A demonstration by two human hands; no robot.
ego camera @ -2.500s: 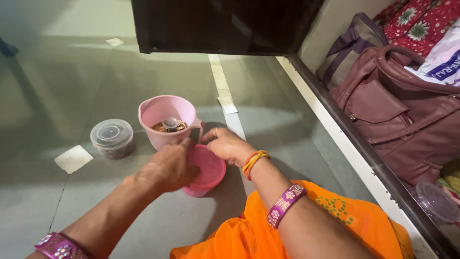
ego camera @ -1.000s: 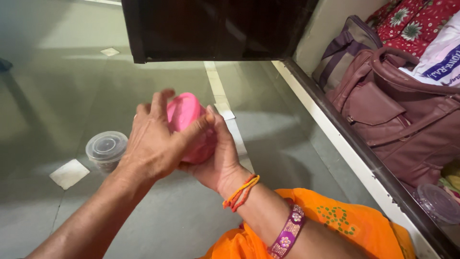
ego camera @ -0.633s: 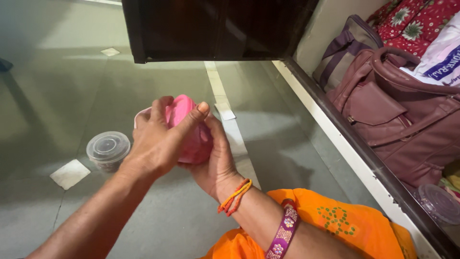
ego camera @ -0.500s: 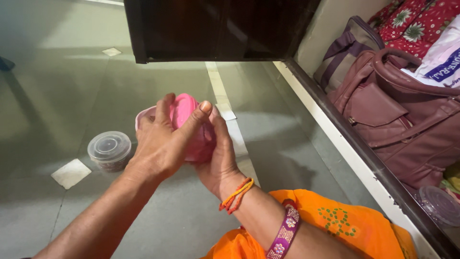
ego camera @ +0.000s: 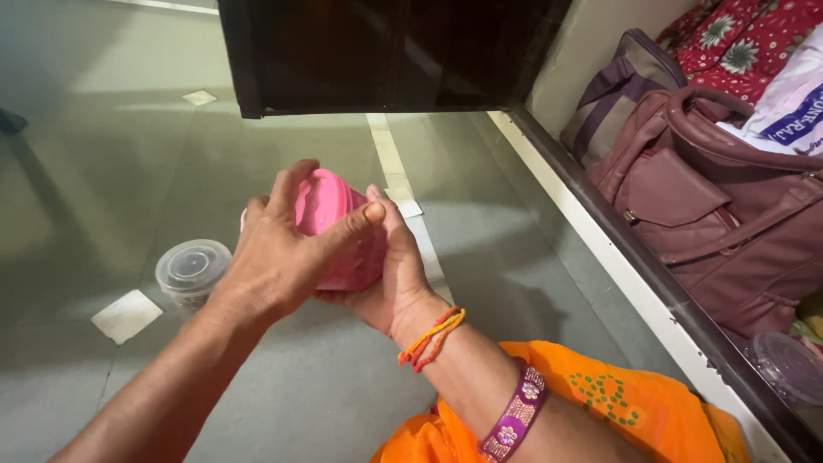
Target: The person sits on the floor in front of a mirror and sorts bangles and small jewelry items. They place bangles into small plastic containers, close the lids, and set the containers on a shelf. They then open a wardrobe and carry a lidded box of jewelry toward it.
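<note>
A pink round plastic container (ego camera: 330,214) is held tilted above the grey floor, between both hands. My left hand (ego camera: 274,253) wraps over its top and left side, the thumb pressed across its front. My right hand (ego camera: 396,273) cups it from below and from the right, with orange thread bangles on the wrist. Most of the container's body is hidden by my fingers. A clear plastic tub with a clear lid (ego camera: 192,271) stands on the floor just left of my left hand.
A dark cabinet (ego camera: 386,51) stands ahead. To the right, past a dark-edged white ledge (ego camera: 634,283), lie a maroon handbag (ego camera: 729,206), a purple bag (ego camera: 626,81) and another clear lidded tub (ego camera: 784,367). Orange cloth (ego camera: 600,403) covers my lap.
The pink container was on the floor beside a pink mug; now both hands hold it up in front of the mug. In the last second my left fingers shifted over its top.
</note>
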